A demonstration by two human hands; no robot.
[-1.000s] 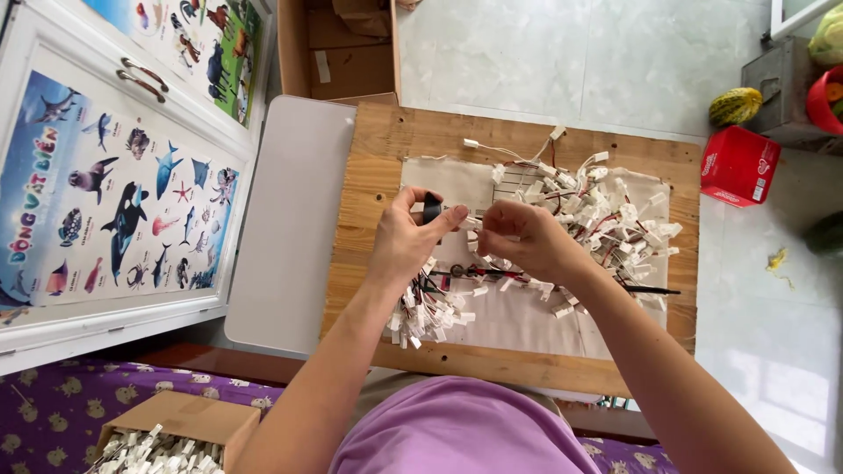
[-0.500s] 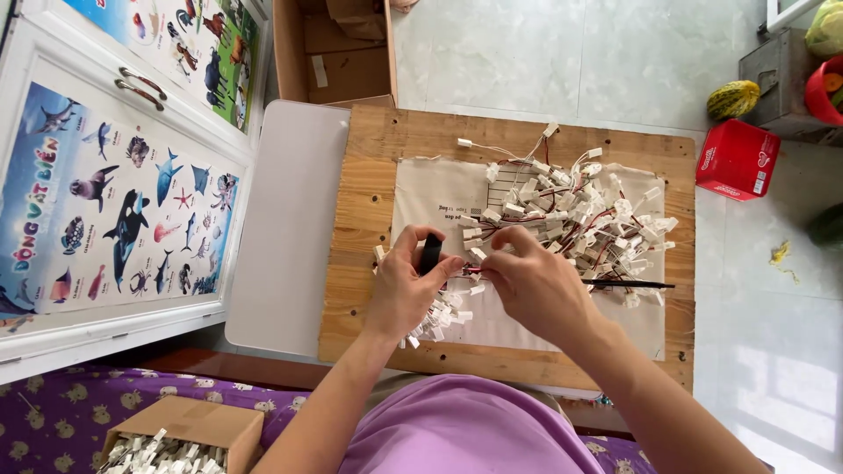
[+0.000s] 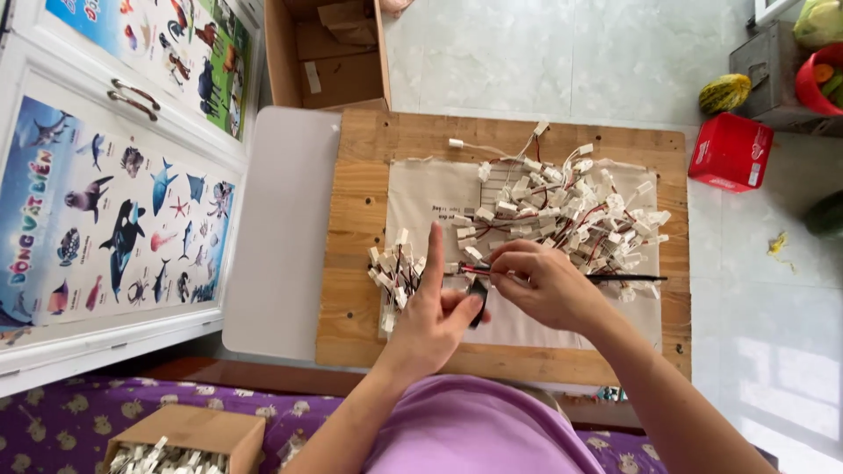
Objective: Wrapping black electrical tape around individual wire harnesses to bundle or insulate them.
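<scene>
Fingertips (image 3: 497, 260) of the right hand (image 3: 544, 285) are pinching a red-and-black wire (image 3: 464, 269) above the cloth (image 3: 430, 189), beside a small connector bundle (image 3: 397, 268). Left hand (image 3: 436, 320), forefinger pointing up, is gripping a dark tool (image 3: 479, 301), mostly hidden. Big connector pile (image 3: 571, 206) is lying just beyond.

We work over a wooden board (image 3: 360, 219), with a cloth (image 3: 430, 189) spread on it. On the cloth's far right lies a heap of wired connectors (image 3: 571, 206); a smaller bunch (image 3: 395, 268) lies at its left edge, just beside our left hand (image 3: 435, 320). Our right hand (image 3: 544, 285) sits between them. Behind the board stands an open box (image 3: 325, 53); to its right, a crate (image 3: 731, 152) on the floor.
</scene>
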